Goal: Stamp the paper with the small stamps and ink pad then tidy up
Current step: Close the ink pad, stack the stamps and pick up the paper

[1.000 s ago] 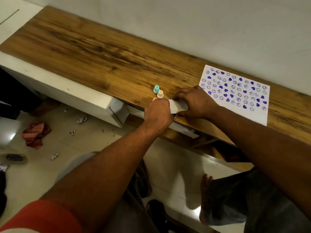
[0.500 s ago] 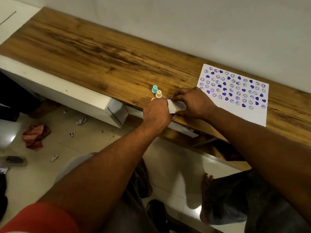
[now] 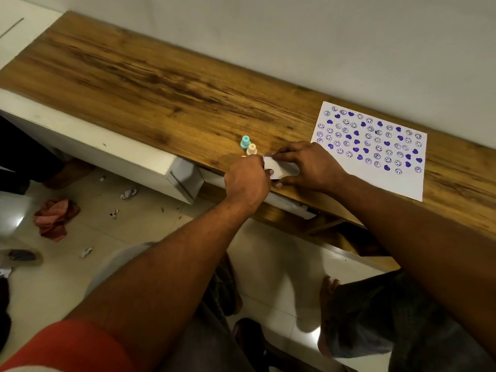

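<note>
The left hand (image 3: 247, 181) and right hand (image 3: 314, 167) are gripping the white ink pad (image 3: 281, 167) at the table (image 3: 161, 89) edge; a teal stamp (image 3: 245, 142) and peach stamp (image 3: 251, 150) are standing just beyond, the paper (image 3: 349, 181) lying nearby

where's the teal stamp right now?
Head view, centre: the teal stamp stands on the wooden desktop near its front edge, behind the peach stamp and just beyond the left hand.

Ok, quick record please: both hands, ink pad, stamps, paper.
left hand: holds the ink pad at its left end
right hand: pinches the ink pad's right end
ink pad: white, at the front edge of the table; lid state hidden
stamps: teal stamp and peach stamp, upright, just beyond the left hand
paper: flat, right of the hands, covered in purple prints
</note>
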Motion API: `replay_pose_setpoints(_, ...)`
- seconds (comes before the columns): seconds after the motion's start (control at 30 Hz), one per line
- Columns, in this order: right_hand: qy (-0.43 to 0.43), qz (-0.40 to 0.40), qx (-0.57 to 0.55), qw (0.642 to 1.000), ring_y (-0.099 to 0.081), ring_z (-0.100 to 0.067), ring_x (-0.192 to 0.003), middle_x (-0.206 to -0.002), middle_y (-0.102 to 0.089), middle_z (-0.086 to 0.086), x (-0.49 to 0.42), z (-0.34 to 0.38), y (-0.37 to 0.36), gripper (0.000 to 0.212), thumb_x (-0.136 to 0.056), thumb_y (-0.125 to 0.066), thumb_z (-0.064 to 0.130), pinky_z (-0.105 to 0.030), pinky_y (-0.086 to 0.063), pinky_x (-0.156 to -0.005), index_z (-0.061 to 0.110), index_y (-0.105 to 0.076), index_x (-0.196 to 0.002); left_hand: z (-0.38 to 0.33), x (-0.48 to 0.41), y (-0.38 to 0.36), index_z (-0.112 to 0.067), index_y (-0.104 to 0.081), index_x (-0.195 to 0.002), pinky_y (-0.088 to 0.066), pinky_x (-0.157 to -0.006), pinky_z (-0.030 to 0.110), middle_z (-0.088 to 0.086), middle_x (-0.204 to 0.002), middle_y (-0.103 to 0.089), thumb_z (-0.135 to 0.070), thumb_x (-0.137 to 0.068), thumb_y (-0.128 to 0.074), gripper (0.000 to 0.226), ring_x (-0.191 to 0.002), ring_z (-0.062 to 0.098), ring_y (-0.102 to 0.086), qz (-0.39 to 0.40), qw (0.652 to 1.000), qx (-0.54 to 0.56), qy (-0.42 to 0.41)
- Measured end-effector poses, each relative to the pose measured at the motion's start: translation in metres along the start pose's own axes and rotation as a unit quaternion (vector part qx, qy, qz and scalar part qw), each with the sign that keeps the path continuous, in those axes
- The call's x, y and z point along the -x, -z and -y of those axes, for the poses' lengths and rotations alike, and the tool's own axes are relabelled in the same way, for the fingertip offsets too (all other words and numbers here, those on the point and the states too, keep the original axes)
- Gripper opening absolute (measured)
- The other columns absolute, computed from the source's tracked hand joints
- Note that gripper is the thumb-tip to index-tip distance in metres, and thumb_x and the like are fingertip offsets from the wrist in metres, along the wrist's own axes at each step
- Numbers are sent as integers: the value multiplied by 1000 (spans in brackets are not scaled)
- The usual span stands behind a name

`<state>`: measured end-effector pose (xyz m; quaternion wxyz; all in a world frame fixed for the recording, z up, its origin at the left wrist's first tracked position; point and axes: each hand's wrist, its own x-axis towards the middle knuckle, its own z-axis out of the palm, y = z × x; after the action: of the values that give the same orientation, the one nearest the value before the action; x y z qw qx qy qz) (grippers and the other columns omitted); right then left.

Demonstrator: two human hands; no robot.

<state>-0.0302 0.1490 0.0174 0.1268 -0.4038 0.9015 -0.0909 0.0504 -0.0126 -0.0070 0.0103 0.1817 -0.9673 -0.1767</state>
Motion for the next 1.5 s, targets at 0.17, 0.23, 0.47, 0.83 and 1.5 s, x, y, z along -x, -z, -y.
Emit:
replay_pose_setpoints(0.17, -31, -17, 15, 999, -56, -24, -128, -143, -60, 1, 12, -11, -3, 86, -76, -67, 78, -42, -50, -99, 27, -57, -144, -2, -3, 1, -23, -77, -112, -52, -70, 30, -1, -101, -73, -46, -93, -73, 30, -94, 17, -68, 17, 999, 20, 30)
replay_pose_setpoints(0.23, -21, -8, 14, 1000, -56, -25, -127, -142, -60, 0, 13, -12, -5, 83, -77, -70, 74, -43, -50, -100, 25, -57, -143, -2, -3, 4, -23, -78, -110, -51, -68, 29, -1, -100, -73, -46, -92, -74, 30, -93, 15, -68, 19, 999, 29, 27)
replay_pose_setpoints(0.47, 2, -13, -26, 1000, -61, -20, -120, -134, -65, 1, 13, -19, 0, 70, -79, -77, 60, -40, -54, -93, 23, -62, -137, 1, -3, 8, -20, -70, -122, -49, -70, 29, -1, -106, -73, -68, -78, -78, 66, -98, 17, -68, 48, 998, 21, -22)
replay_pose_setpoints(0.83, 39, -7, 3, 999, -63, -20, -114, -127, -68, 1, 8, -22, 6, 65, -74, -82, 52, -46, -54, -89, 22, -65, -129, 0, -7, 4, -27, -62, -127, -51, -78, 34, -1, -112, -70, -67, -73, -80, 69, -105, 21, -64, 66, 992, -3, -109)
replay_pose_setpoints(1.5, 39, 24, 102, 994, -59, -24, -125, -139, -63, 0, 8, -13, 11, 66, -83, -75, 57, -40, -52, -90, 27, -61, -141, -8, -13, 4, -31, -66, -131, -45, -73, 33, -1, -106, -69, -81, -72, -72, 78, -100, 20, -64, 104, 985, -65, -120)
